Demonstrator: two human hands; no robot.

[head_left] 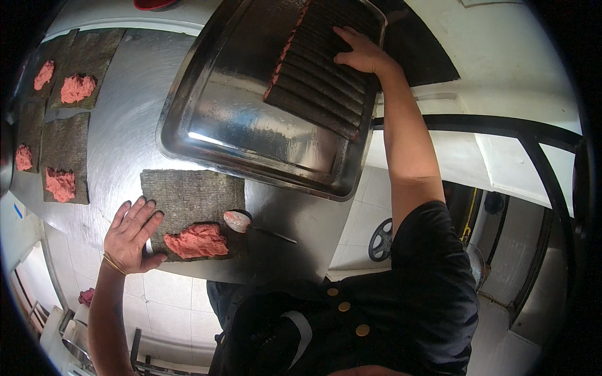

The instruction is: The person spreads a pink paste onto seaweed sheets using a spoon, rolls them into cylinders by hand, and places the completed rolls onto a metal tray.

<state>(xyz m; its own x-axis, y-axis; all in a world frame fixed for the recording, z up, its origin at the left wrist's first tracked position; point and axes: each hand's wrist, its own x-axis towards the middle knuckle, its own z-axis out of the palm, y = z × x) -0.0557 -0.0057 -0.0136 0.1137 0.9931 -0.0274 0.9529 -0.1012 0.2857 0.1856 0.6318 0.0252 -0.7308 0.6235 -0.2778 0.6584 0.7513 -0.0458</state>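
Left hand point(133, 237) nearest: fingers spread wide, gripping nothing, fingertips at the left edge of a dark, rectangular seaweed sheet point(188, 194) on the shiny metal bench point(125, 135). Soft pink paste point(197, 241) sits near its lower edge, a smeared, thin-handled spoon point(237, 222) at its right. Beyond, the deep rectangular metal tray point(219, 113) stands in the way; inside, the right hand point(362, 53), fingers loosely parted, lies on long dark rolls point(316, 84). Left of the tray, bare bench runs to four paste-topped sheets point(68, 141).
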